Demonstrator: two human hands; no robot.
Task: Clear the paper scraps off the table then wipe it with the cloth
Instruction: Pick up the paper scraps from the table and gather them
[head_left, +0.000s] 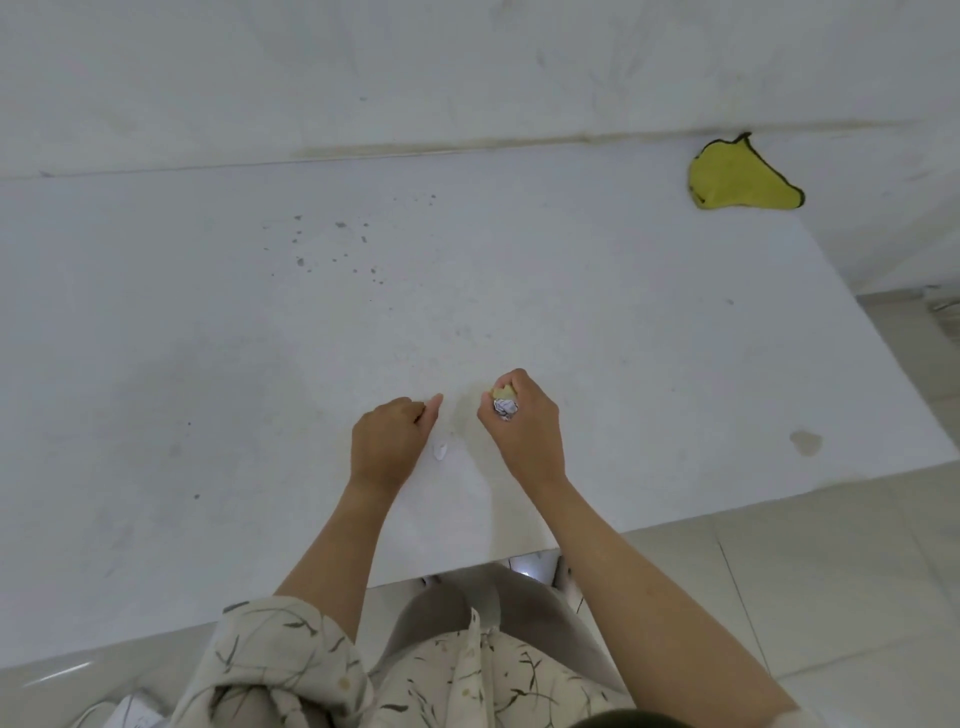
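My right hand (524, 426) is closed around a wad of crumpled paper scraps (505, 406), white and pale yellow, just above the white table (649, 338). My left hand (387, 439) rests on the table to its left, fingers curled under and thumb pointing forward; whether it holds anything is hidden. One small white paper scrap (441, 451) lies on the table between my hands, close to the left one. The yellow cloth (740, 176), with a dark edge, lies bunched at the table's far right corner, well beyond both hands.
Small dark specks (337, 244) dot the table ahead and to the left. A brownish stain (806, 441) marks the surface near the right edge. The table backs onto a white wall (467, 67). Tiled floor (831, 571) shows to the right and below.
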